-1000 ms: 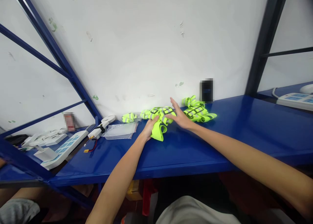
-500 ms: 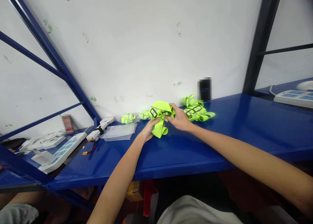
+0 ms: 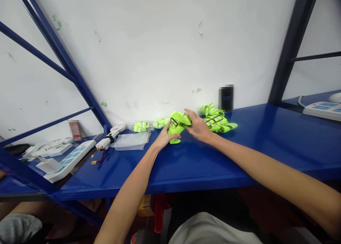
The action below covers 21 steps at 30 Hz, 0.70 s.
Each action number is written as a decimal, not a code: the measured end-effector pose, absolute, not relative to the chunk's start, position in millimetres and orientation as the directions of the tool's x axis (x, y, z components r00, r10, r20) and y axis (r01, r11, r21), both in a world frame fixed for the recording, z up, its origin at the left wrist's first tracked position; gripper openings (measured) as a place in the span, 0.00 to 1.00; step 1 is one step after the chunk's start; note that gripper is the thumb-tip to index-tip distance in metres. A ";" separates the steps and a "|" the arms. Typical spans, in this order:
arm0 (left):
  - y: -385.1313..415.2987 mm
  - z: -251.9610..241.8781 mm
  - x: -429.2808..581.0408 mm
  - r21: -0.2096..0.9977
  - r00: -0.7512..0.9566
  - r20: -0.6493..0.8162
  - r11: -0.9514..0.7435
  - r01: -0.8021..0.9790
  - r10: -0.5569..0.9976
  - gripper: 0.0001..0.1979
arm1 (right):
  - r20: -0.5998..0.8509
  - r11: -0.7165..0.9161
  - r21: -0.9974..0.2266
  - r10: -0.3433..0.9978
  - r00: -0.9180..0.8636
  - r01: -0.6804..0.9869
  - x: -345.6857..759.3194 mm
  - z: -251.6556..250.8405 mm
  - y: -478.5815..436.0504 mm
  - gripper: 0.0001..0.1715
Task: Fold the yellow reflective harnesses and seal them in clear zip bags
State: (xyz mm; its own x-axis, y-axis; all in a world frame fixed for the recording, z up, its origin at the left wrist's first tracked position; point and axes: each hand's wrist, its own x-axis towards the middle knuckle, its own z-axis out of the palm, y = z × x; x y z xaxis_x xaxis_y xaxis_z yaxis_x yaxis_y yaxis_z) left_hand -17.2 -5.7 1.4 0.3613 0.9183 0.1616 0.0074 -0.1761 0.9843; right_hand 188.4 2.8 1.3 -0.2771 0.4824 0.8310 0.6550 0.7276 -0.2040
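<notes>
A neon-yellow reflective strap [image 3: 177, 124] with grey stripes and a black buckle is bunched up on the blue shelf [image 3: 239, 144]. My left hand [image 3: 164, 138] grips its lower left side, fingers curled round the fabric. My right hand [image 3: 196, 126] holds its right side, fingers closed over the top. More neon straps lie just behind: a pile [image 3: 216, 119] to the right and two small bundles [image 3: 141, 126] to the left.
A clear plastic bag [image 3: 131, 141] lies left of my hands, beside a small white fan [image 3: 111, 137] and a red-wired connector [image 3: 97, 160]. White power strips sit at far left [image 3: 67, 162] and far right [image 3: 323, 109]. A dark object [image 3: 226, 97] leans on the wall. Another person's knee [image 3: 18, 227] shows bottom left.
My right hand went from open and flat above the straps to closed on one. Both hands have gathered the loose strap into a tighter bundle.
</notes>
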 end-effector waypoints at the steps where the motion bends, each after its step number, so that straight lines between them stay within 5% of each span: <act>1: -6.2 1.7 -16.9 0.977 0.357 0.168 -0.203 0.063 0.919 0.50 | 0.834 0.707 -0.212 0.491 -0.252 0.675 190.7 1.3 5.1 0.34; 8: -15.8 4.6 -5.4 0.791 0.225 0.472 -0.522 0.318 0.852 0.25 | 0.766 0.581 -0.223 0.601 -0.227 0.783 192.2 2.8 8.1 0.32; 10: -21.2 5.7 -5.4 0.730 0.229 0.541 -0.587 0.351 0.809 0.24 | 0.733 0.567 -0.203 0.629 -0.261 0.798 187.7 2.5 5.3 0.31; 16: -20.9 2.4 -15.7 0.479 0.522 0.448 -0.688 0.545 0.726 0.24 | 0.624 0.557 -0.181 0.702 -0.343 0.811 188.4 -2.1 6.8 0.32; 21: -17.9 2.3 -14.6 0.342 0.489 0.550 -0.716 0.609 0.678 0.19 | 0.585 0.595 -0.097 0.682 -0.438 0.798 197.5 -2.6 10.0 0.39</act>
State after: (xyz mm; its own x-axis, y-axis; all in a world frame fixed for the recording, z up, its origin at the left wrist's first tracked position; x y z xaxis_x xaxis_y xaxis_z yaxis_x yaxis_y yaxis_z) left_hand -14.6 -17.9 2.3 0.4885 0.6776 0.5497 0.6087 -0.7161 0.3417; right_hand 197.5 10.0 -2.6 -0.4381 0.6824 0.5852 0.7977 0.5952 -0.0969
